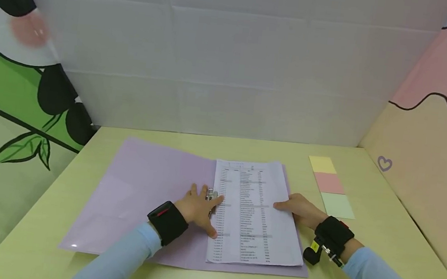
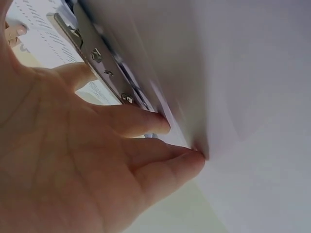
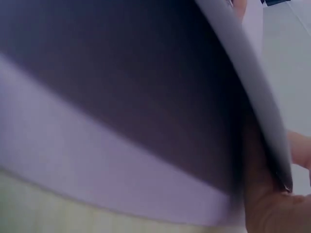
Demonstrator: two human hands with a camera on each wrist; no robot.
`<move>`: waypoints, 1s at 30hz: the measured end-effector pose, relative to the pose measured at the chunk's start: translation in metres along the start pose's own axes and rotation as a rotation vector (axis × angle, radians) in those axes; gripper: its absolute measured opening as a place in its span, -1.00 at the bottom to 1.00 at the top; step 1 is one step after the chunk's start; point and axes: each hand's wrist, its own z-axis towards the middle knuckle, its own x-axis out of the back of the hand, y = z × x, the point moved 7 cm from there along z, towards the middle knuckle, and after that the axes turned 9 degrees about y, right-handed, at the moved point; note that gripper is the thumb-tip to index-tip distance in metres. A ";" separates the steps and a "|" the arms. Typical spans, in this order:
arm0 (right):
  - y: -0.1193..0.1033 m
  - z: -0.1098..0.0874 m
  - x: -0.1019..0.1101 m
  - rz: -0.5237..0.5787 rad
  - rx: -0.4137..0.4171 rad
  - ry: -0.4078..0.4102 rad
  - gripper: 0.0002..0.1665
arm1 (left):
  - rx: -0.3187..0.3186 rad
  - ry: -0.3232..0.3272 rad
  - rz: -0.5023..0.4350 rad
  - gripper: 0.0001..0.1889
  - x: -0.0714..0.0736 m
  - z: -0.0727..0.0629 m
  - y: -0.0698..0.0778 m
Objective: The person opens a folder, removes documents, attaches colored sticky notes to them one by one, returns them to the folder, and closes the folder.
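Note:
A light purple folder [image 1: 148,186] lies spread open on the table, and a stack of printed paper sheets [image 1: 255,226] rests on its right side. With fingers spread, my left hand [image 1: 197,209] reaches over the fold, its thumb and index finger on the sheets' left edge. Beside those fingers sits the folder's metal clip [image 2: 92,58], partly covered by the hand in the head view. My right hand [image 1: 301,209] pinches the stack's right edge, thumb on top. In the right wrist view, its fingers [image 3: 260,179] are under the sheets, which are lifted off the purple cover [image 3: 121,160].
Yellow, pink and pale green sticky notes [image 1: 329,183] lie in a row on the table [image 1: 365,238], right of the folder. A white wall [image 1: 231,67] stands behind, and decorated panels [image 1: 433,149] flank the table.

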 end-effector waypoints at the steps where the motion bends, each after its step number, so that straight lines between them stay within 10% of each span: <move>1: 0.001 0.001 0.001 0.000 -0.009 0.020 -0.48 | 0.004 -0.003 -0.002 0.10 0.000 0.001 0.000; 30: 0.012 -0.003 -0.001 -0.054 -0.040 0.157 -0.49 | -0.196 0.021 -0.210 0.07 0.016 0.003 -0.017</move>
